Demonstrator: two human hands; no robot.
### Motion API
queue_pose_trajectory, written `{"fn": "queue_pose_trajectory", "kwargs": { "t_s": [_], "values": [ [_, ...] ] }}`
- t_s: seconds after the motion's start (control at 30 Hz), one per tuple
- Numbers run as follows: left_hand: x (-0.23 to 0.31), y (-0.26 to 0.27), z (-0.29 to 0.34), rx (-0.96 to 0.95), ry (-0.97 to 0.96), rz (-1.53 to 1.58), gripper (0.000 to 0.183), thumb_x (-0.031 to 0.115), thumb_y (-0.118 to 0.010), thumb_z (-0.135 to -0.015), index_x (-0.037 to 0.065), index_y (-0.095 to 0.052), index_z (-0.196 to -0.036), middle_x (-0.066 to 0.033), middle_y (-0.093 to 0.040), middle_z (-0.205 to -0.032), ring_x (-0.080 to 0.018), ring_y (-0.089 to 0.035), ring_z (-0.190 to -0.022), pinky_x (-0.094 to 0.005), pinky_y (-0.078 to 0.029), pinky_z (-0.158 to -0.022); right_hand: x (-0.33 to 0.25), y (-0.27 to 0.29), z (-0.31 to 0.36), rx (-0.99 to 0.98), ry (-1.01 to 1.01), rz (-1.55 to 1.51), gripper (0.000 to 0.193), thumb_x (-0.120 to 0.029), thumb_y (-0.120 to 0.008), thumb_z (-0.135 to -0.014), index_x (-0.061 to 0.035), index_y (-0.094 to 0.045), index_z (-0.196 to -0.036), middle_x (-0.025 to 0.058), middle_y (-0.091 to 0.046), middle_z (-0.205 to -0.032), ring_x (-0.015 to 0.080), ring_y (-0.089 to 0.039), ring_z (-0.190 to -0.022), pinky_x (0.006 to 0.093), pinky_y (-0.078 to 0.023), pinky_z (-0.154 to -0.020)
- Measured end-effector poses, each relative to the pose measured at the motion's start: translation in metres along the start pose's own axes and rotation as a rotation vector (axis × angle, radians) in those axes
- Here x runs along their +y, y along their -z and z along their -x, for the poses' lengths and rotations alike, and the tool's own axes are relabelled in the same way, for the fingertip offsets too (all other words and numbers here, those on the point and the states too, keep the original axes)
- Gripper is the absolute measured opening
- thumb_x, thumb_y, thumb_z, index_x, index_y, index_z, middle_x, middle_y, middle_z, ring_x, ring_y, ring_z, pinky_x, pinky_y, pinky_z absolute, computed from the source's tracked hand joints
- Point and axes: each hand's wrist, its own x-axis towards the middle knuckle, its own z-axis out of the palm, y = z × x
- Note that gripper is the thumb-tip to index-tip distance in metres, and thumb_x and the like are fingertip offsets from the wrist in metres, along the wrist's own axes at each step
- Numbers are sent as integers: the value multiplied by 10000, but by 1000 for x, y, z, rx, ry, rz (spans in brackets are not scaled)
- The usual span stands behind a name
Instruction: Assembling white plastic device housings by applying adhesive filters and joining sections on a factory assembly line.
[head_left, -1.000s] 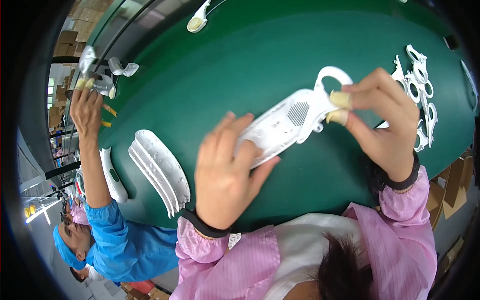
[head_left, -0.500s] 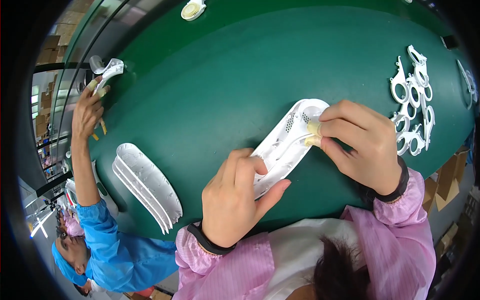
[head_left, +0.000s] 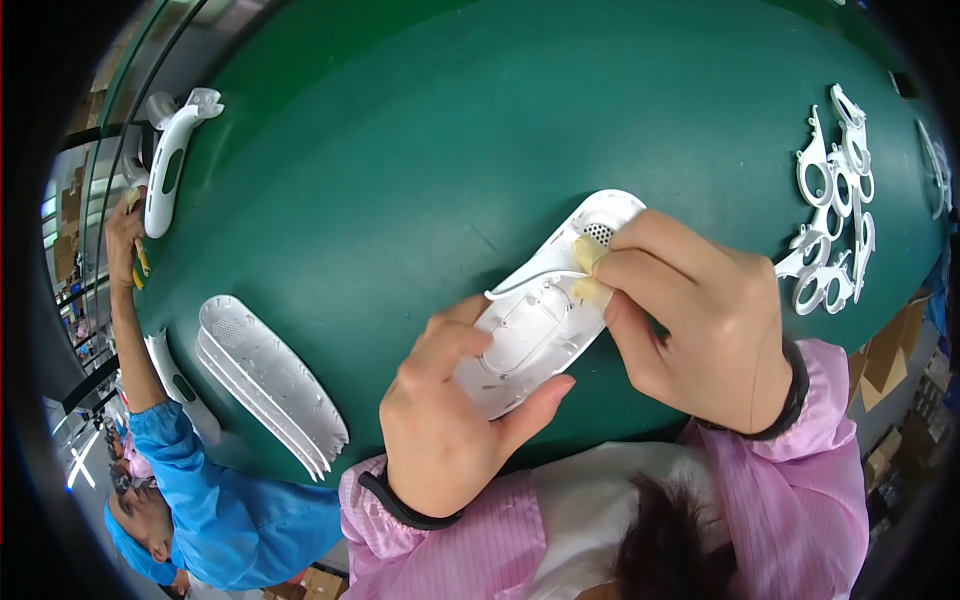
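Note:
In the middle of the view my left hand (head_left: 445, 415) grips an elongated white plastic shell (head_left: 525, 340), tilted above the table with its hollow inside showing. A patch of round holes pierces the shell's far end. My right hand (head_left: 695, 315), with yellow finger covers on thumb and forefinger, pinches a slender curved white plastic piece (head_left: 535, 280). This piece arches across the shell, its thin tip near the shell's left edge. My right fingers hide the other end of it.
Several white ringed plastic parts (head_left: 840, 190) lie in a group at the right of the green table (head_left: 450, 130). Nested white shells (head_left: 270, 375) rest at the left. Beyond them, a co-worker's hand (head_left: 122, 240) is beside a white handle-shaped shell (head_left: 172, 170).
The curved piece has swung across the shell, its tip now toward the left edge. Both my hands have shifted slightly left. The co-worker's hand has moved left and down.

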Motion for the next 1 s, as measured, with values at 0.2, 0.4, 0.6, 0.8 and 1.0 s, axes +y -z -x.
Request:
{"fn": "queue_pose_trajectory", "kwargs": {
  "t_s": [0.2,0.4,0.6,0.8,1.0],
  "values": [
    [13,12,-15,-329,53,-186,787,274,-917,-742,10,-537,-1379,-175,-650,-1149,-341,-685,-965,-384,-565,-805,13,16,-6,-185,-2,-200,507,-330,-942,-645,-2,-702,-948,79,-634,-967,245,-641,-697,335,-538,-604],
    [11,2,-15,-174,25,-171,659,181,-912,-680,141,-667,-1291,-78,-678,-1013,-256,-712,-802,-364,-592,-647,14,11,-1,-156,71,-56,392,-189,-899,-641,-54,-700,-950,43,-601,-925,229,-622,-679,342,-508,-563],
    [20,6,-14,-230,174,-121,580,82,-873,-729,47,-666,-1270,-144,-706,-1103,-285,-690,-946,-358,-543,-851,21,4,11,43,95,5,270,-68,-847,-657,-77,-725,-897,21,-640,-845,221,-628,-607,347,-471,-494],
    [18,8,-13,-220,158,-121,552,89,-868,-740,44,-678,-1256,-138,-707,-1076,-275,-683,-927,-349,-539,-833,22,9,2,-123,128,57,201,-93,-814,-710,-85,-703,-876,15,-621,-872,238,-633,-636,349,-488,-526],
    [24,6,-16,-219,148,-127,540,89,-859,-745,38,-679,-1252,-132,-711,-1091,-276,-682,-938,-347,-533,-849,31,15,8,-98,128,-11,260,-102,-810,-734,-95,-709,-973,25,-626,-953,258,-657,-750,369,-524,-629]
  ]
}}
